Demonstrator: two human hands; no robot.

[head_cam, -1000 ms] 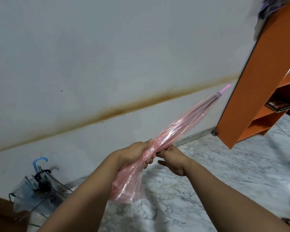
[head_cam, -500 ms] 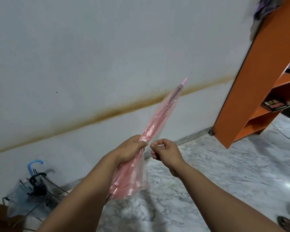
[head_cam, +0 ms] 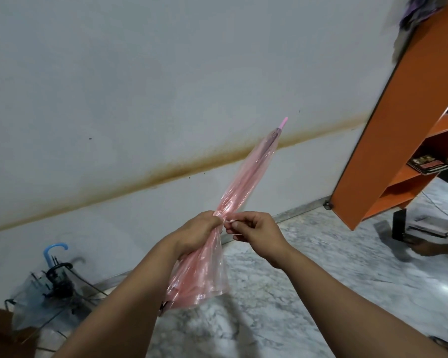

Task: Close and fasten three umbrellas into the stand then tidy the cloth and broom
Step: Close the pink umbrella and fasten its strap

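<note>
Since half a second ago the right hand [head_cam: 254,232] has come back in against the pink umbrella [head_cam: 233,202], its fingertips now pinching a small whitish tab, probably the fastening strap, right at the gathered waist. Nearest the camera, the loose canopy skirt balloons toward 6 o'clock under the left hand [head_cam: 199,235], whose grip is clenched round the bunched plastic; I judge it squeezes there so the folds stay tight while the strap is wrapped. From that waist the umbrella slants to 1 o'clock, pink tip up and clear of the floor, which leaves both hands free to work in mid-air. Farther off at 8 o'clock, two umbrellas [head_cam: 53,282], one blue-handled, one black-handled, lie against the wall [head_cam: 140,86], not yet fastened as far as shows. An orange shelf [head_cam: 398,140] stands at 2 o'clock.
</note>
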